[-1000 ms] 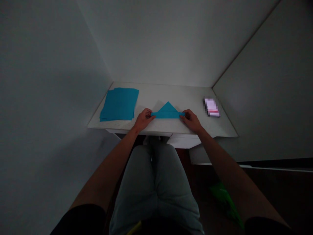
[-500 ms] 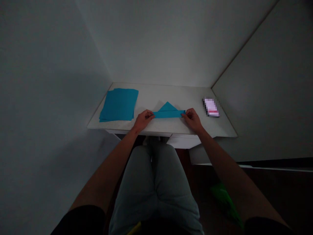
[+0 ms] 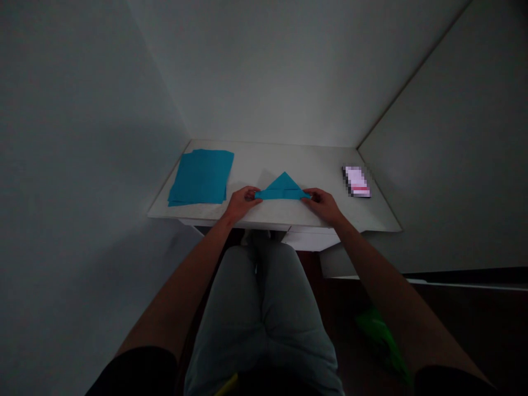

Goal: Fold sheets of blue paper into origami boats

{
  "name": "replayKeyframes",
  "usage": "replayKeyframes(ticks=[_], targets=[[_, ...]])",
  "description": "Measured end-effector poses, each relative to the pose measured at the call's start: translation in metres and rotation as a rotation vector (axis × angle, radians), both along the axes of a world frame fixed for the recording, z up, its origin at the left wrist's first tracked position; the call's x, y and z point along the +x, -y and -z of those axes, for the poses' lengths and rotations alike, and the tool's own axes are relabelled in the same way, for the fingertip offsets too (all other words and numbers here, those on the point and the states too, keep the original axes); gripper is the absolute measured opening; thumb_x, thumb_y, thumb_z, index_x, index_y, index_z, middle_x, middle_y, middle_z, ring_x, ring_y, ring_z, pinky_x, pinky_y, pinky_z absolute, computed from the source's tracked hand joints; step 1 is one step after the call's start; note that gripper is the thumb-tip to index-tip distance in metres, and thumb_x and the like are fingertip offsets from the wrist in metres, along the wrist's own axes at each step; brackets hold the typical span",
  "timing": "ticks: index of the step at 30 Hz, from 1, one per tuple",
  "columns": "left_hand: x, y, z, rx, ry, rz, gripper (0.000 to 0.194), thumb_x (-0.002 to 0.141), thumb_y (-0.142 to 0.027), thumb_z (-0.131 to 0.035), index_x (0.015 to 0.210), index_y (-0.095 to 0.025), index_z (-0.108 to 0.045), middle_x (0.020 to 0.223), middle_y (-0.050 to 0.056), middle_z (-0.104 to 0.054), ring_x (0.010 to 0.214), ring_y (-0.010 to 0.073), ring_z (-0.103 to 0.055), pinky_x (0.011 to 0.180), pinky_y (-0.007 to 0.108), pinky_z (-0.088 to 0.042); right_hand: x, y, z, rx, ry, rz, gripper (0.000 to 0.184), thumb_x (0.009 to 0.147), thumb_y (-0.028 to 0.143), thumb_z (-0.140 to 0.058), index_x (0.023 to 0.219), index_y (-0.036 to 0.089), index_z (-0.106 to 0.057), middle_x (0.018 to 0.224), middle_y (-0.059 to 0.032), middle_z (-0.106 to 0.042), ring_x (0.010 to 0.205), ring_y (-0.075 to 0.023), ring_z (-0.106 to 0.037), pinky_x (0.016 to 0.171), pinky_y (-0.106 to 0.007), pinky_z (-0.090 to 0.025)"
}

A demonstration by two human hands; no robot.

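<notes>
A folded teal paper triangle (image 3: 282,188) lies flat on the white desk (image 3: 272,162), its point toward the wall. My left hand (image 3: 244,203) pinches its left corner, and my right hand (image 3: 322,204) holds the right corner between its fingers. Part of each corner is hidden by my fingers. To the left of my left hand lies a stack of teal paper sheets (image 3: 201,177), which neither hand touches.
A pixelated flat object (image 3: 357,181), perhaps a phone, lies at the desk's right. Walls close the desk's back and both sides. Its front edge runs just past my wrists, above my grey-clad legs (image 3: 259,313). A green item (image 3: 381,341) lies on the floor at lower right.
The wide teal band along the paper's near edge has gone flatter and narrower, leaving a clearer triangle. My right hand has shifted slightly left, closer to the paper's middle.
</notes>
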State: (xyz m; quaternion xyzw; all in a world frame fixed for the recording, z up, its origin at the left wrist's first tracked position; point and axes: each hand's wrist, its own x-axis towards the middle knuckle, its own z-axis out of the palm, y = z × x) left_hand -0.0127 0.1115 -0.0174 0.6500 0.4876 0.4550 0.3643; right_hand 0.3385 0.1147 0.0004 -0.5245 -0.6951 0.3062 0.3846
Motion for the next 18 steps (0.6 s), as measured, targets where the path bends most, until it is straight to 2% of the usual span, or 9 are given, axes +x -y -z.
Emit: replayKeyframes(ticks=[3,7,11,16,18], targets=[[-0.0007,0.0,-0.0008,0.01,0.002,-0.001,0.036,0.082,-0.031,-0.087,0.115,-0.02,-0.077,0.099,0.004,-0.077,0.093,0.0184,-0.071,0.094,0.036,-0.058,-0.0004,0.0002,-0.0011,0.016,0.017,0.029,0.058,0.082,0.07,-0.079,0.115,0.022,-0.081,0.074,-0.0013,-0.064,0.067,-0.018,-0.052,0.063,-0.034,-0.046],[0.0,-0.0005,-0.0008,0.031,-0.034,-0.004,0.032,0.087,-0.035,-0.083,0.116,-0.021,-0.08,0.101,0.006,-0.078,0.094,0.02,-0.071,0.094,0.037,-0.058,-0.0002,0.0,-0.0013,0.039,0.029,0.015,0.061,0.082,0.076,-0.077,0.112,0.023,-0.081,0.081,-0.004,-0.069,0.07,-0.0197,-0.056,0.066,-0.036,-0.048],[0.0012,-0.0029,0.0005,0.063,-0.094,-0.007,0.025,0.09,-0.038,-0.079,0.109,-0.021,-0.082,0.099,0.005,-0.075,0.091,0.0196,-0.069,0.09,0.035,-0.057,-0.0005,-0.0011,-0.0019,0.079,0.035,-0.017,0.055,0.085,0.075,-0.074,0.107,0.025,-0.082,0.088,-0.0055,-0.07,0.073,-0.0196,-0.058,0.07,-0.037,-0.051],[0.0026,-0.005,0.0004,0.107,-0.106,-0.016,0.019,0.091,-0.038,-0.077,0.098,-0.021,-0.081,0.113,0.008,-0.071,0.097,0.0187,-0.068,0.091,0.034,-0.058,-0.0002,-0.0049,-0.0025,0.167,0.067,-0.041,0.048,0.089,0.072,-0.071,0.096,0.026,-0.081,0.111,-0.0104,-0.069,0.082,-0.0211,-0.061,0.075,-0.039,-0.054],[0.0031,-0.0046,0.0009,0.083,-0.103,-0.004,0.017,0.093,-0.037,-0.075,0.097,-0.021,-0.08,0.11,0.007,-0.073,0.095,0.0186,-0.069,0.091,0.034,-0.057,0.0003,-0.0055,-0.0014,0.164,0.062,-0.031,0.045,0.09,0.07,-0.07,0.095,0.026,-0.081,0.108,-0.0099,-0.07,0.083,-0.0216,-0.062,0.076,-0.039,-0.053]])
